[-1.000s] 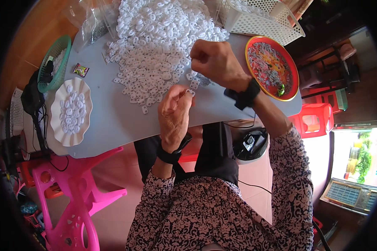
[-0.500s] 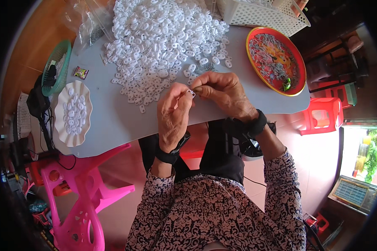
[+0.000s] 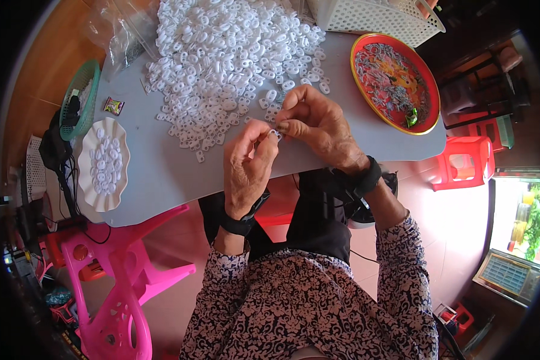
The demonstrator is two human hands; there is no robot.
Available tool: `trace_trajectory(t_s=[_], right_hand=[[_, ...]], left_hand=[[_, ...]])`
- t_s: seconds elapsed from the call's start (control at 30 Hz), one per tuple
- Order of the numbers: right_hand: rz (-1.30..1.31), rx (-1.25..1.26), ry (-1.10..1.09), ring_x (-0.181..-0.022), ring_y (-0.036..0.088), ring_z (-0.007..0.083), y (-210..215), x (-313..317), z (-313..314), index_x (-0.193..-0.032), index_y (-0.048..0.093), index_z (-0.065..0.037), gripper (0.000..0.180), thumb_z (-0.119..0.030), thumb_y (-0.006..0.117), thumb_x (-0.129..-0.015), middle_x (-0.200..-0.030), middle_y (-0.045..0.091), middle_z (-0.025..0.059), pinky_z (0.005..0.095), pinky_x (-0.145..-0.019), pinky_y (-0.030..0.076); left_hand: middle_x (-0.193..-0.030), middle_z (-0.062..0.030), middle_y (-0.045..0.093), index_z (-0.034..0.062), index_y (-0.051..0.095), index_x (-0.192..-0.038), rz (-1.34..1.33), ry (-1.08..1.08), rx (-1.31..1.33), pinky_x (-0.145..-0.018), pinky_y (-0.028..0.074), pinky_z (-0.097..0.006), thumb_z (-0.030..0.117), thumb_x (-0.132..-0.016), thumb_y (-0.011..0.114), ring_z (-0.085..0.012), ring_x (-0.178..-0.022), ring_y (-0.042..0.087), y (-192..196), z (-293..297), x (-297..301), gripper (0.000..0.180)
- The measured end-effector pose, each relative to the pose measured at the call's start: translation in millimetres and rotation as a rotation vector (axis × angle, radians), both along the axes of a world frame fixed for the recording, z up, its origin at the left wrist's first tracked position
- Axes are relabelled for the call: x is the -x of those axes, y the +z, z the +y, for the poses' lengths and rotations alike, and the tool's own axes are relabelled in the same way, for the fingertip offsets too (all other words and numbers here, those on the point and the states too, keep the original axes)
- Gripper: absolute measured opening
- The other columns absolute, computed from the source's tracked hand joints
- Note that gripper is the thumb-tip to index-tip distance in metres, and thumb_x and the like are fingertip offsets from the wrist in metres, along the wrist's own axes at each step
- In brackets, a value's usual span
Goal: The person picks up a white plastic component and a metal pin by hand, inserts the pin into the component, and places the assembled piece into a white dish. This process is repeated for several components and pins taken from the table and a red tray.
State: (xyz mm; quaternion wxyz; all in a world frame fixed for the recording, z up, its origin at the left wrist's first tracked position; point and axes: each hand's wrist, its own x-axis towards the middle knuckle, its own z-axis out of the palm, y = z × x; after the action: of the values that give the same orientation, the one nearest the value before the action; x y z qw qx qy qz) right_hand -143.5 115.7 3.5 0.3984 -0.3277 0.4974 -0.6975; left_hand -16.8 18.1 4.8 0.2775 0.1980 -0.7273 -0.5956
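Observation:
Between the thumb and fingers of my left hand [image 3: 250, 165] is a small white plastic piece with holes [image 3: 275, 134]. My right hand [image 3: 321, 129] meets it from the other side, thumb tip against its edge and fingers curled. Whatever sits under that thumb is too small to make out. Just beyond both hands spreads a big heap of white plastic pieces [image 3: 228, 48], many with two holes. Smaller flat two-hole pieces [image 3: 195, 123] lie along its near side. A round red tray with a yellow rim [image 3: 426, 127], to the right, holds many small grey metal-looking bits.
A scalloped white dish [image 3: 87, 174] of white oval pieces stands at left on the grey table [image 3: 162, 186], near a wrapped sweet [image 3: 113, 106] and a green basket [image 3: 72, 128]. A white perforated basket [image 3: 372, 25] stands far right. Pink [image 3: 120, 258] and red stools [image 3: 465, 162] flank the table.
My right index finger has lifted and curled back from the thumb, while the thumb stays by the white piece. My left hand keeps its pinch almost unmoved. The view has shifted slightly.

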Motion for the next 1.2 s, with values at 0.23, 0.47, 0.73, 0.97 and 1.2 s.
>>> trace_trajectory(t_s=[0.23, 0.47, 0.73, 0.97, 1.2], right_hand=[[0.041, -0.010, -0.007, -0.082, 0.057, 0.0083, 2.3, 0.9, 0.4, -0.099, 0.048, -0.002, 0.020, -0.004, 0.063, -0.085, -0.086, 0.060, 0.0027, 0.0234, -0.074, 0.047], [0.148, -0.079, 0.051, -0.081, 0.056, 0.0069, 3.0, 4.1, 4.6, -0.094, 0.060, 0.001, 0.015, -0.011, 0.063, -0.087, -0.085, 0.062, 0.0017, 0.0227, -0.073, 0.046], [0.177, -0.072, 0.039, -0.077, 0.053, 0.0054, 3.7, 1.8, 4.4, -0.091, 0.061, 0.000, 0.016, -0.016, 0.062, -0.088, -0.080, 0.061, -0.0006, 0.0222, -0.069, 0.045], [0.239, -0.092, -0.095, -0.073, 0.050, 0.0042, 2.3, -8.3, 4.7, -0.086, 0.061, 0.000, 0.017, -0.016, 0.061, -0.089, -0.076, 0.059, -0.0019, 0.0213, -0.066, 0.043], [0.054, -0.035, -0.069, -0.075, 0.052, 0.0055, 9.3, -5.8, 4.4, -0.089, 0.062, 0.000, 0.016, -0.016, 0.061, -0.089, -0.077, 0.059, -0.0014, 0.0207, -0.068, 0.044]], left_hand=[[-0.067, -0.0023, 0.052, 0.0006, 0.053, -0.084, 0.035, -0.020, 0.099, -0.053, 0.039, -0.025, 0.007, -0.085, 0.055, -0.0084, -0.062, 0.049, -4.6, -1.1, 0.9, 0.007], [-0.071, -0.0029, 0.056, -0.0002, 0.056, -0.088, 0.043, -0.052, 0.002, -0.056, 0.042, -0.024, 0.009, -0.086, 0.057, -0.0097, -0.063, 0.052, -2.7, -0.5, -0.3, 0.010], [-0.073, -0.0014, 0.058, -0.0011, 0.057, -0.091, 0.083, -0.079, -0.012, -0.057, 0.041, -0.022, 0.009, -0.089, 0.056, -0.0067, -0.065, 0.052, -0.9, -0.5, -0.6, 0.010], [-0.073, 0.0004, 0.055, 0.0000, 0.059, -0.092, 0.123, -0.060, 0.083, -0.054, 0.038, -0.020, 0.009, -0.089, 0.057, -0.0056, -0.063, 0.047, -1.9, 0.5, -0.5, 0.009], [-0.075, 0.0016, 0.054, -0.0003, 0.058, -0.092, 0.175, -0.045, -0.049, -0.057, 0.038, -0.020, 0.011, -0.090, 0.057, -0.0048, -0.066, 0.045, -8.4, 0.4, -0.5, 0.011]])
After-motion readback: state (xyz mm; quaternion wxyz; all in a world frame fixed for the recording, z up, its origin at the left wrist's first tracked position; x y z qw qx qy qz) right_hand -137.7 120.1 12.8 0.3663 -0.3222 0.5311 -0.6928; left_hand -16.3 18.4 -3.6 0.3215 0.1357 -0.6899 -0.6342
